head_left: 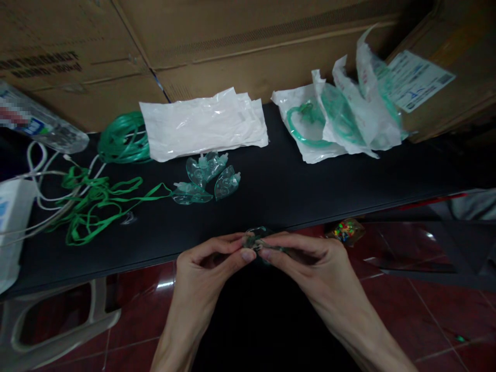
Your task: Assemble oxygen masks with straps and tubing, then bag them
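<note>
My left hand and my right hand meet at the table's front edge, fingers pinched on a clear green-tinted oxygen mask. Fingers cover much of it, and the small part between the fingertips is blurred. Beyond my hands, several similar clear masks lie in a cluster on the black table. Left of them is a tangle of green elastic straps. Behind that sits a coil of green tubing.
White packets lie stacked at the back. Opened packets with green tubing lean by a cardboard box. A plastic bottle, white cables and a white power strip are at left. A plastic chair stands below.
</note>
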`<state>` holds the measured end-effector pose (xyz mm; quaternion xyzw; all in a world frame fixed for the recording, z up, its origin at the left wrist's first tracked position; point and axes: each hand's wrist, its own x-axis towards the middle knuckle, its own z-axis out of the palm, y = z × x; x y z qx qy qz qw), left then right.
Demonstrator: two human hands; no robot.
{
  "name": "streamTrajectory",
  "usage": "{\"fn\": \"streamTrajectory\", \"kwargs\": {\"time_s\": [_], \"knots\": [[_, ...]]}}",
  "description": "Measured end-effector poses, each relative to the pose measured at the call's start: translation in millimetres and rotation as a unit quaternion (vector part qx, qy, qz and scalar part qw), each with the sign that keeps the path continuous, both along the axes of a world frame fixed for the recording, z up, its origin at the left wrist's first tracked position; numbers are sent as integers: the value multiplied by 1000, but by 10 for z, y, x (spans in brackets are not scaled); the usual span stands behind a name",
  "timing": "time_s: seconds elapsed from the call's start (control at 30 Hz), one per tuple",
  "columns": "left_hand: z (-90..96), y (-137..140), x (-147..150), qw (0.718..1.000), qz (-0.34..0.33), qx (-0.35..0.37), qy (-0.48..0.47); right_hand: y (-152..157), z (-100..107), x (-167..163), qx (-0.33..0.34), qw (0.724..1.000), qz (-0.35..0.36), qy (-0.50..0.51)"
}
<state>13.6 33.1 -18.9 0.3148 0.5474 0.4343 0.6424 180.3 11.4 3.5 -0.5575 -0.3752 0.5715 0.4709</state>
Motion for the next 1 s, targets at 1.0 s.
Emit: {"fn": "streamTrajectory", "kwargs": {"time_s": [1.0], "knots": [[206,-19,-106,995,-67,37,69,-51,13,-23,-90,980,23,176]]}}
